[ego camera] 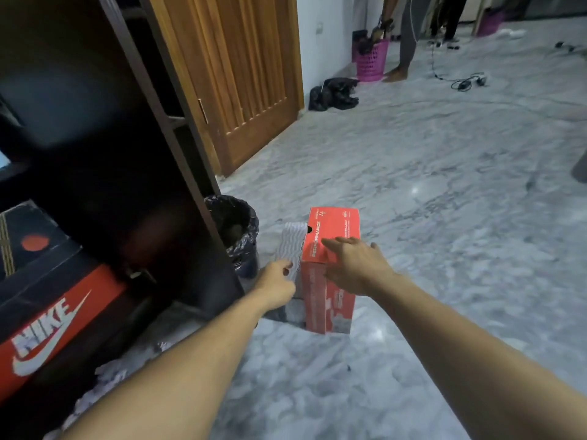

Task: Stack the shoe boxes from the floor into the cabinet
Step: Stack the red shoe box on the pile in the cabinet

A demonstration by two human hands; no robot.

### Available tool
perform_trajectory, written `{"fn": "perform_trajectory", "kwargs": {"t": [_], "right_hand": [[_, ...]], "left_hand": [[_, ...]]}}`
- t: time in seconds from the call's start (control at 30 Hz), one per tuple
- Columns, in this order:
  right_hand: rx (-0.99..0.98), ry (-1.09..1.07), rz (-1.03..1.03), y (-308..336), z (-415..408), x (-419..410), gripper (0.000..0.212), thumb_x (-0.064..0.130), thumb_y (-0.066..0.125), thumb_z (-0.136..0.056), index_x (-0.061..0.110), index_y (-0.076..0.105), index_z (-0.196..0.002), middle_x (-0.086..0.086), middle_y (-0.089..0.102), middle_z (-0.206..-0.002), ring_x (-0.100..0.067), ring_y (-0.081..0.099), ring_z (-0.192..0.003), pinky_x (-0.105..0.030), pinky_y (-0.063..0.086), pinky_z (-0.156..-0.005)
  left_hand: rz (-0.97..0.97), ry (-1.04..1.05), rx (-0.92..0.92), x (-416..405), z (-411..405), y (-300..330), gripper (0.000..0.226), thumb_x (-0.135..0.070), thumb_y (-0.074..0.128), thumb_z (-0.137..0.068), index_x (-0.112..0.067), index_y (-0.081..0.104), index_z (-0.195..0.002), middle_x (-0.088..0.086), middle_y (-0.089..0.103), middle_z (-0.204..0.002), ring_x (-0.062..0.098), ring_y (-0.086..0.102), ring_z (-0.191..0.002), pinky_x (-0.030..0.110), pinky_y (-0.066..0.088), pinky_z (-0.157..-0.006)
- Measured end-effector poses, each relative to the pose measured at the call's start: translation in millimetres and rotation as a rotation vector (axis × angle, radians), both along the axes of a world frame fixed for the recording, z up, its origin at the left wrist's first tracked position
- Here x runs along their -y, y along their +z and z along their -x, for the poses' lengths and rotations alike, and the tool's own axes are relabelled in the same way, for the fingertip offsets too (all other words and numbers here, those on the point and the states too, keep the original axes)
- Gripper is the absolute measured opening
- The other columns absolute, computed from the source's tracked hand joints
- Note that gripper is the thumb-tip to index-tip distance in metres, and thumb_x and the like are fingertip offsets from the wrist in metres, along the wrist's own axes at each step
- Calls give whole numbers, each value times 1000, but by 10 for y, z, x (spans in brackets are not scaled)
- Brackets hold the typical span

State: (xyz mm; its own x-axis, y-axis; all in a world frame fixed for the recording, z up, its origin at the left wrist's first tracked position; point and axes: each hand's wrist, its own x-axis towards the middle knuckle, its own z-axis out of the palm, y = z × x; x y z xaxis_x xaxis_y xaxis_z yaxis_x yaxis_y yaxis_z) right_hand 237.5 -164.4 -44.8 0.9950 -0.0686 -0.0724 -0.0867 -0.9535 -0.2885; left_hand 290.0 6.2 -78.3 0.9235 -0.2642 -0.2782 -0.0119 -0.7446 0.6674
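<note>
A red shoe box stands on the marble floor beside a grey-and-white patterned box, both just right of the dark wooden cabinet. My right hand lies spread over the top of the red box, fingers apart. At the near end of the grey box, my left hand touches it with curled fingers. Whether either hand has a firm grip I cannot tell. Inside the cabinet at the lower left lies a black and red Nike box.
A bin lined with a black bag stands against the cabinet side, just behind the boxes. A brown wooden door is further back. A person's legs, pink baskets, a black bag and cables lie far across the floor.
</note>
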Motion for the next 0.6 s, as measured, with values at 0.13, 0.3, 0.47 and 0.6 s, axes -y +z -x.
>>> {"fn": "perform_trajectory", "kwargs": {"t": [0.13, 0.3, 0.47, 0.6], "right_hand": [[186, -78, 0, -172, 62, 223, 28, 39, 47, -91, 35, 62, -114, 10, 62, -115, -23, 58, -108, -47, 41, -94], [296, -383, -207, -321, 285, 741, 45, 49, 37, -78, 20, 66, -97, -12, 67, -93, -35, 58, -84, -36, 39, -65], [309, -605, -447, -621, 572, 1341, 60, 69, 39, -80, 23, 67, -106, -1, 67, -93, -24, 59, -94, -33, 39, -77], [322, -831, -829, -907, 794, 1706, 45, 63, 56, -76, 25, 71, -94, -8, 72, -101, -27, 65, -99, -49, 52, -90]], "left_hand": [[24, 17, -20, 118, -177, -368, 54, 4, 48, -81, -9, 54, -134, 10, 59, -132, 27, 55, -120, 36, 46, -101], [63, 71, -49, 367, -154, -767, 44, -20, 58, -91, -13, 55, -134, 6, 57, -137, 26, 53, -124, 33, 40, -105], [139, 75, -33, 735, -11, -1094, 39, -43, 52, -95, -15, 63, -120, 6, 65, -122, 25, 58, -115, 26, 39, -85], [148, -46, -82, 934, 58, -1296, 39, -40, 60, -90, -25, 61, -126, 2, 63, -128, 24, 57, -120, 38, 45, -101]]}}
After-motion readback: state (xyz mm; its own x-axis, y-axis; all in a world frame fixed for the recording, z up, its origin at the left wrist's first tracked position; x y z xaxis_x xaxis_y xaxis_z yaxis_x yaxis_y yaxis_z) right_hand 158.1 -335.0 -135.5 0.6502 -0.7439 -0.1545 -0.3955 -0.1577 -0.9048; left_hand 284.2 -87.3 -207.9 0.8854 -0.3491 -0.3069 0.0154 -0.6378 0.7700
